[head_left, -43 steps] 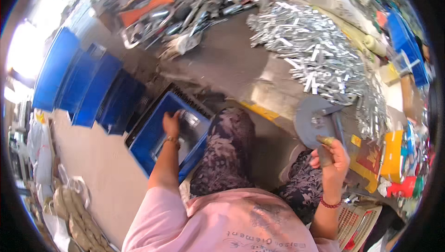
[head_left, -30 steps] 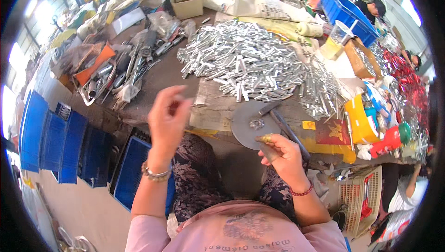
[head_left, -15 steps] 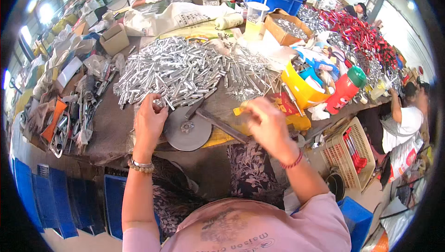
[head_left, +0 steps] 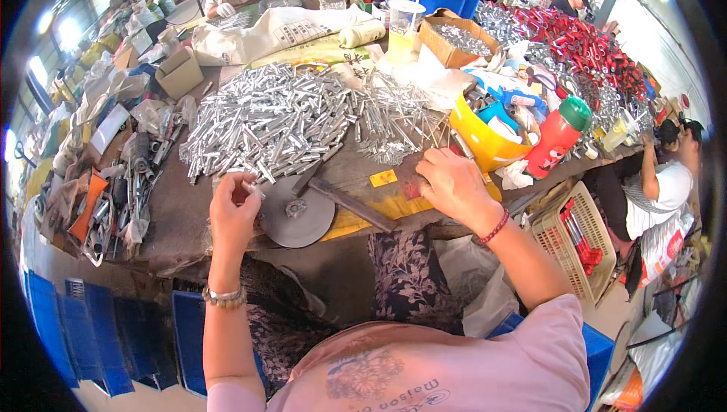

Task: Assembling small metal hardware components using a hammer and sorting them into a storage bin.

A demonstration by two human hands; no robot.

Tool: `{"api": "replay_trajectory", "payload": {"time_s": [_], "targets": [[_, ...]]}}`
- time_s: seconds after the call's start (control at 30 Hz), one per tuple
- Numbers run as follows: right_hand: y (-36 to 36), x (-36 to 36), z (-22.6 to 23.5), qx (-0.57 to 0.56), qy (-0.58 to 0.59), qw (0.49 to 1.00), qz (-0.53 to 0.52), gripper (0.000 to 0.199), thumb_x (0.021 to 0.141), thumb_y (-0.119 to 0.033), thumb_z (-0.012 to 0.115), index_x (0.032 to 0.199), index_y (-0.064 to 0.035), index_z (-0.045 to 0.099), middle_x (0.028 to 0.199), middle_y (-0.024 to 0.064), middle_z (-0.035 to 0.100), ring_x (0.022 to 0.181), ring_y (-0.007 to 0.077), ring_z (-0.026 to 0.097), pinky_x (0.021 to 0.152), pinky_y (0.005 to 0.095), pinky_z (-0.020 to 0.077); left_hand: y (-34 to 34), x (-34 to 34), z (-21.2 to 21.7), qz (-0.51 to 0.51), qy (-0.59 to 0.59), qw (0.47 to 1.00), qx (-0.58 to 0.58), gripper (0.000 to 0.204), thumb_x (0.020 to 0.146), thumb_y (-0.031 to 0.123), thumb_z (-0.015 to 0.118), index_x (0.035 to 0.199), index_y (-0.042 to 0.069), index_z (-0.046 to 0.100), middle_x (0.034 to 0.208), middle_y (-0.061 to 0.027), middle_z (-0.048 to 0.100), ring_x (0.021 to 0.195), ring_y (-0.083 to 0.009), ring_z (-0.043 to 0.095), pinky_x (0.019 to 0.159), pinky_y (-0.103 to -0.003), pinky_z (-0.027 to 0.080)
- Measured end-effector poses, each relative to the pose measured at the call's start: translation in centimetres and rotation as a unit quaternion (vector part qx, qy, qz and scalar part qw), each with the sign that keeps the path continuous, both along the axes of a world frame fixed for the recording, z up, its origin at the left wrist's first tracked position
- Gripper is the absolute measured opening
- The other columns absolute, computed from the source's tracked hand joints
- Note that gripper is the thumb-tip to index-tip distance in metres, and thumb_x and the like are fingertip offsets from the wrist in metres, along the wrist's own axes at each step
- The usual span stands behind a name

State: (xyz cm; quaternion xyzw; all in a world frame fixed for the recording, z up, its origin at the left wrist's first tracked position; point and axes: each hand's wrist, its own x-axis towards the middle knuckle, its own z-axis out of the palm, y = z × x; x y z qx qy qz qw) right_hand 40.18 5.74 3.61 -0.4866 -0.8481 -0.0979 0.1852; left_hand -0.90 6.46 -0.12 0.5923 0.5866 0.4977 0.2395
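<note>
My left hand (head_left: 233,211) is closed in a pinch at the near edge of a pile of short silver metal tubes (head_left: 265,120). A small silver metal piece shows at its fingertips. Below the pile lies a round grey metal disc (head_left: 307,226), to the right of that hand. A hammer (head_left: 352,204) rests with its head over the disc and its handle slanting toward me. My right hand (head_left: 458,188) is at the table's right, fingers bent down beside a partly covered red packet (head_left: 412,188); what they hold is hidden. Left of it lies a small yellow card (head_left: 383,178).
Thin metal rods (head_left: 394,120) lie right of the tubes. A yellow tub (head_left: 481,139) and a red bottle with a green cap (head_left: 556,139) stand beyond my right hand. Tools (head_left: 140,177) crowd the left. Other people work at the far side and right.
My right hand has moved right and down, away from the yellow card, and now covers much of the red packet. My left hand stays near the pile, with a small piece now showing.
</note>
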Motion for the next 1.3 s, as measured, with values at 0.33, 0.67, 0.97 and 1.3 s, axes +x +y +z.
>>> {"api": "replay_trajectory", "payload": {"time_s": [0.33, 0.67, 0.97, 1.3], "targets": [[0.4, 3.1, -1.3, -0.042, 0.112, 0.979, -0.167, 0.037, 0.085, 0.002, 0.073, 0.119, -0.0054, 0.061, 0.096, 0.0196, 0.075, 0.094, 0.0425, 0.075, 0.081, 0.0507, 0.0585, -5.8, 1.6, 2.5, -0.108, -0.059, 0.984, -0.129, 0.014, 0.098, 0.001, 0.075, 0.112, 0.002, 0.074, 0.092, 0.001, 0.073, 0.082, -0.0045, 0.065, 0.073, -0.024, 0.052], [-0.6, 0.3, -0.5, -0.03, 0.034, 0.99, -0.134, 0.019, 0.08, -0.003, 0.076, 0.098, -0.0046, 0.072, 0.099, 0.0159, 0.068, 0.1, 0.0389, 0.072, 0.087, 0.0511, 0.0595, -6.6, 1.8, 2.5, -0.077, 0.175, 0.981, 0.021, 0.016, 0.091, 0.001, 0.083, 0.107, 0.001, 0.082, 0.098, -0.0082, 0.07, 0.088, -0.0221, 0.068, 0.078, -0.034, 0.053], [1.2, -0.8, -1.0, 0.014, 0.059, 0.994, -0.095, 0.016, 0.081, -0.004, 0.078, 0.094, -0.0057, 0.071, 0.098, 0.0133, 0.069, 0.097, 0.0361, 0.073, 0.081, 0.0485, 0.0603, -6.6, 1.6, 2.4, -0.068, 0.201, 0.977, 0.036, 0.018, 0.09, 0.005, 0.086, 0.107, 0.003, 0.083, 0.097, -0.0079, 0.068, 0.089, -0.0226, 0.067, 0.078, -0.035, 0.052], [-2.4, -13.6, -0.2, -0.061, 0.19, 0.96, 0.197, 0.01, 0.087, -0.003, 0.075, 0.094, -0.0064, 0.069, 0.097, 0.0122, 0.065, 0.096, 0.0348, 0.07, 0.082, 0.047, 0.0595, -6.4, 1.2, 2.3, -0.096, 0.173, 0.98, 0.005, 0.017, 0.088, 0.005, 0.087, 0.105, 0.002, 0.083, 0.096, -0.0072, 0.068, 0.089, -0.0219, 0.067, 0.077, -0.034, 0.053]]}}
